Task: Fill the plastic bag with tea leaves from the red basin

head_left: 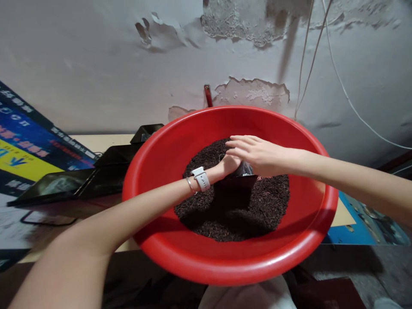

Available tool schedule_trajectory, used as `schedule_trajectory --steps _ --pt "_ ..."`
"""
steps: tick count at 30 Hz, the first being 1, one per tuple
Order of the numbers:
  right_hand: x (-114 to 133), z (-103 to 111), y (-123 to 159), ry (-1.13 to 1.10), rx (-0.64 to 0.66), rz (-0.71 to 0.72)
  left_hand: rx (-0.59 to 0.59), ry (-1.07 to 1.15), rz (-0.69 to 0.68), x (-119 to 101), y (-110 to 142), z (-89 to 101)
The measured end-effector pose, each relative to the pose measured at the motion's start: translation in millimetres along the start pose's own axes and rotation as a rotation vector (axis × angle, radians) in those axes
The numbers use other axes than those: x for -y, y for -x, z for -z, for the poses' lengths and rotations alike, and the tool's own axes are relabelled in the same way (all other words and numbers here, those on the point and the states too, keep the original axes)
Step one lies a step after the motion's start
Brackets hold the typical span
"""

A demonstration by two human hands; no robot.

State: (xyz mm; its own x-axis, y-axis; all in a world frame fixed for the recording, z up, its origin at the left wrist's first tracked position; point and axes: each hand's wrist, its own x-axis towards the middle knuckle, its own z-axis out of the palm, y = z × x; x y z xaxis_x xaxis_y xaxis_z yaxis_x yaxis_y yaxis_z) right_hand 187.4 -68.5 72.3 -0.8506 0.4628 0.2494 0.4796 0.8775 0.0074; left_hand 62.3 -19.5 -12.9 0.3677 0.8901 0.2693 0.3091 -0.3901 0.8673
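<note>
A large red plastic tub (pixel 154 171) holds dark, loose, leaf-like bits (pixel 270 201) that look like dry tea. Over them, at the middle of the tub, is a dark open box (pixel 236 184) with clear plastic film (pixel 245 168) showing at its top. My left hand (pixel 230 164) reaches to the box's far left side, a white watch on the wrist; its fingers are hidden behind my other hand. Stretched across the top of the box is my right hand (pixel 254 154), fingers straight and pointing left, overlapping my left hand. The box's far side is hidden.
Several dark open boxes (pixel 112 156), some with clear film inside, stand on the table left of the tub. A printed panel (pixel 28 150) leans at far left. Behind the tub is a peeling wall (pixel 128 77) with hanging cords (pixel 307 68). A blue printed sheet (pixel 363 225) lies right.
</note>
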Motion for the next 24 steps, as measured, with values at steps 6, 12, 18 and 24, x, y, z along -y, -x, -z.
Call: schedule_trajectory --steps 6,12,18,24 --pt "-25.3 -41.0 8.1 0.529 0.080 0.062 0.088 0.027 0.083 -1.8 1.3 5.8" --pt "-35.5 -32.5 -3.2 0.562 0.248 -0.020 0.153 -0.018 0.020 1.1 12.8 37.5" --pt "-33.4 -31.4 -25.4 0.113 0.349 -0.527 0.132 -0.607 -0.203 -6.0 41.1 29.4" --pt "-54.6 -22.9 -27.1 -0.815 0.674 -0.931 0.253 -0.788 -0.347 2.5 17.4 24.3"
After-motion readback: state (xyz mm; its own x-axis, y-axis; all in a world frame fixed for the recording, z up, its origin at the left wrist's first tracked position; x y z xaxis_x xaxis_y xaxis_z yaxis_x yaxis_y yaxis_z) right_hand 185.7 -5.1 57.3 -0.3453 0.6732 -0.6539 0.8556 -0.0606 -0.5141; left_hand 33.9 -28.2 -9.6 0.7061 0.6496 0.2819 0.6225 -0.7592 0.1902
